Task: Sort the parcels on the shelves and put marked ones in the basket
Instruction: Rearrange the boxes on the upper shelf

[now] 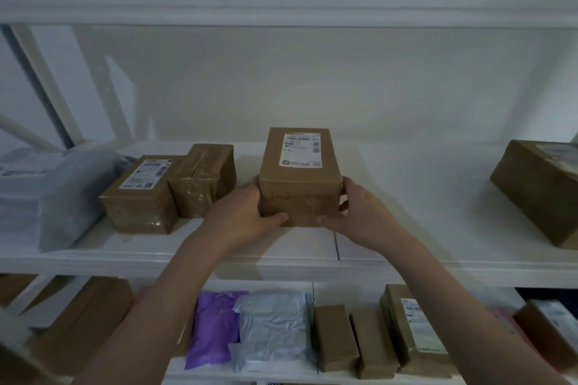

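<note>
A brown cardboard parcel (298,172) with a white shipping label on top sits on the middle white shelf (406,247). Faint red writing shows on its near face. My left hand (240,212) grips its left side, thumb on the front lower edge. My right hand (359,212) grips its right side in the same way. No basket is in view.
Two brown boxes (140,194) (203,180) and a grey poly bag (47,194) lie left on the same shelf, and a larger box (541,191) lies at the right. On the lower shelf are a purple bag (212,328), a grey bag (275,331) and several brown boxes (336,337).
</note>
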The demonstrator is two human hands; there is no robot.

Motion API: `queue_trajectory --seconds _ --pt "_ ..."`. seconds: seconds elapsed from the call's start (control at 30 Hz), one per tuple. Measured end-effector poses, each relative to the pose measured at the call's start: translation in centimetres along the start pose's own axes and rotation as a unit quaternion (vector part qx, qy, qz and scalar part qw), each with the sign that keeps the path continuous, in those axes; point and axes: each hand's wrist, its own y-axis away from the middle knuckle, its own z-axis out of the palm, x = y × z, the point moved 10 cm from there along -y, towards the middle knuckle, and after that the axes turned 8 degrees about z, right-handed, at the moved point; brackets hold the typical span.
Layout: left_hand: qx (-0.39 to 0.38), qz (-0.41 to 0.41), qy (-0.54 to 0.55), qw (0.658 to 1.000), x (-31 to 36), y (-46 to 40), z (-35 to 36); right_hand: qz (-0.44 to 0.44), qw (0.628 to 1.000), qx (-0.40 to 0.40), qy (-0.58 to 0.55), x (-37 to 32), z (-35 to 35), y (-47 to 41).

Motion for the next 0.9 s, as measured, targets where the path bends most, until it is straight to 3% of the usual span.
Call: queue_trajectory --seconds 0.2,0.43,0.57,0.73,0.9 --pt "0.070 0.051 -0.027 0.996 2.4 0.0 0.0 -0.029 0.994 0.096 0.042 -1.2 -2.5 1.3" --pt "0.276 0.173 -0.051 0.944 6.7 4.2 -4.0 -0.140 0.956 0.258 -0.026 -2.7 -6.1 6.6" --pt "0.280 0.199 -0.073 0.936 7.6 4.9 -4.3 -0.133 0.958 0.253 -0.029 -2.5 -6.2 7.1" --pt "0.259 0.177 -0.049 0.948 6.9 4.5 -3.5 -0.143 0.960 0.242 -0.021 -2.1 -6.3 7.2" --pt "0.235 0.159 -0.027 0.958 7.5 3.5 -1.9 -0.098 0.972 0.207 -0.054 0.1 -6.8 7.2"
